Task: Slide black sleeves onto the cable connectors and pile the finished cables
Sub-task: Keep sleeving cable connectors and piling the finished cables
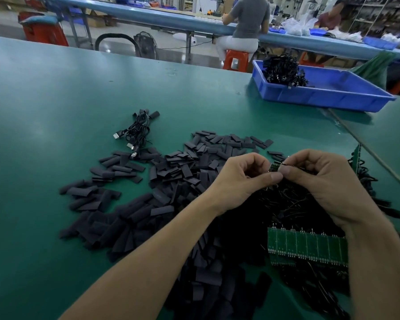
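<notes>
Both my hands meet above a tangle of black cables (293, 204) at the right. My left hand (243, 176) and my right hand (321, 179) pinch a small green connector board (275, 167) between thumbs and fingers. Whether a sleeve sits on it is hidden by the fingers. A wide heap of flat black sleeves (171, 181) spreads across the green table (56, 112) in front of me. A small bundle of finished cables with USB plugs (136, 132) lies at the far left of the heap.
A strip of green boards (307, 245) lies on the cables under my right wrist. A blue tray (321, 93) with black cables stands at the back right. Beyond the table's far edge, people sit at another bench.
</notes>
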